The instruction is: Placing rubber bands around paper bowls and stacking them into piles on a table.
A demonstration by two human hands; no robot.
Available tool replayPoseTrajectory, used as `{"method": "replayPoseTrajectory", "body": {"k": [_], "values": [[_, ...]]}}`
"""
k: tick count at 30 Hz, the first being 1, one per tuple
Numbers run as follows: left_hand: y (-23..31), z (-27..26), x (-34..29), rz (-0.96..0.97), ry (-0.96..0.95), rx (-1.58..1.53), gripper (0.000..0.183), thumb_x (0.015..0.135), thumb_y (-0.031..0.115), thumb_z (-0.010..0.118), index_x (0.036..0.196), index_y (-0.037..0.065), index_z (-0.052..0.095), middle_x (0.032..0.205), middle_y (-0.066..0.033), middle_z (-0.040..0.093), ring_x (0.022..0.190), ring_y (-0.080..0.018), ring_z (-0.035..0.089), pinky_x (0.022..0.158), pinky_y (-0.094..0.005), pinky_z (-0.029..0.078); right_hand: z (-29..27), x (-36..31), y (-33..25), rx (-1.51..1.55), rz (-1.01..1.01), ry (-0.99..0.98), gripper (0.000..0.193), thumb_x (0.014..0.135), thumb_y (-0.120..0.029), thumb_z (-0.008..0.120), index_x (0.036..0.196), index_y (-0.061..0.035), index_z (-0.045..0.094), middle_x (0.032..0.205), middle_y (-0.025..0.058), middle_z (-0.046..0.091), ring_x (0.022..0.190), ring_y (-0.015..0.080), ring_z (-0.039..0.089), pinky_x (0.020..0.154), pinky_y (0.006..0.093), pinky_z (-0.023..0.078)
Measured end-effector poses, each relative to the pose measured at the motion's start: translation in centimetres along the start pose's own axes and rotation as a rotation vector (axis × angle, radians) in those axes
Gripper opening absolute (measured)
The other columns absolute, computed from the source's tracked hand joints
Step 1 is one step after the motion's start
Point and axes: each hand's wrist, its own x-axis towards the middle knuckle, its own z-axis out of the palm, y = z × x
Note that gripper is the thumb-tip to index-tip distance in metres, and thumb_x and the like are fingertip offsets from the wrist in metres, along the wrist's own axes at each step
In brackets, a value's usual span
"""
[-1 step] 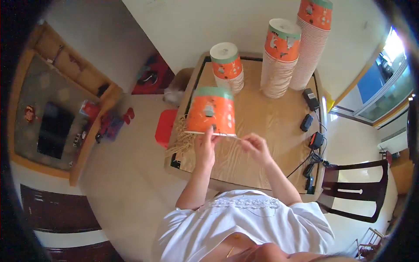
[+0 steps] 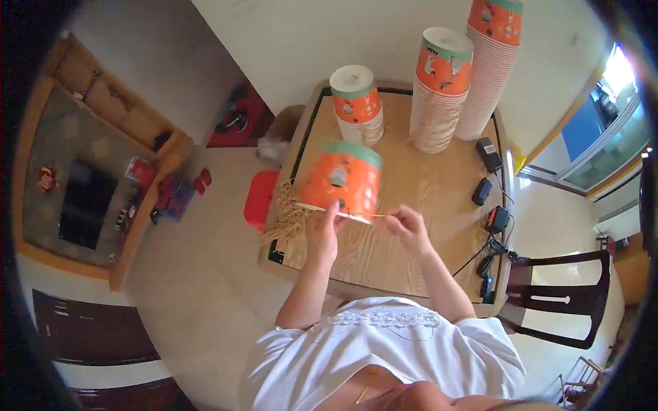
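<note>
Head view: above the wooden table (image 2: 442, 198), swung the orange paper bucket (image 2: 340, 179) into a rightward lean.
Dipped its white rim (image 2: 360, 219) toward the table's right side, still over the left half; gripped that rim with the left hand (image 2: 322, 234); pinched a thin pale strand (image 2: 378, 216) in the right hand (image 2: 410, 231), nearer the table's middle. Likely gave the strand a better angle at the rim.

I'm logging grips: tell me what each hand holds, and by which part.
The left hand holds the upturned cup by its rim. The right hand pinches a thin strand by the part away from the cup.
</note>
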Motion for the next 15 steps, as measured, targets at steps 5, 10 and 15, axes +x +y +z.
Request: {"method": "replayPoseTrajectory", "body": {"k": [5,10,15], "values": [[0.4,0.9,-1.0,-0.183,-0.092,-0.032,0.027,0.087,0.023,0.052,0.103,0.001,0.053,0.097,-0.0117,0.061,0.083,-0.0206,0.062,0.068,-0.0355,0.055,-0.6,0.8,-0.6,0.015,-0.116,0.052,0.007,0.085,-0.004,0.057,0.092,-0.002,0.056,0.086,-0.0008,0.058,0.081,0.0059,0.053,0.075,0.0213,0.044],[0.6,1.0,-0.1,-0.189,-0.063,-0.183,0.033,0.087,0.024,0.051,0.111,0.002,0.049,0.1,-0.0114,0.06,0.087,-0.0213,0.062,0.068,-0.0356,0.056,-1.9,0.6,2.0,-0.089,-0.162,0.081,0.009,0.082,0.002,0.055,0.091,-0.0012,0.055,0.087,0.0014,0.058,0.082,0.0074,0.054,0.076,0.0239,0.046],[1.1,0.4,0.9,-0.273,-0.086,-0.3,0.035,0.086,0.024,0.05,0.114,0.003,0.046,0.104,-0.0108,0.059,0.087,-0.0205,0.062,0.066,-0.0348,0.056,-2.1,0.9,3.1,-0.078,-0.04,0.165,0.018,0.079,0.006,0.056,0.094,-0.0017,0.052,0.089,0.0022,0.057,0.082,0.0092,0.056,0.073,0.0246,0.048]]}}
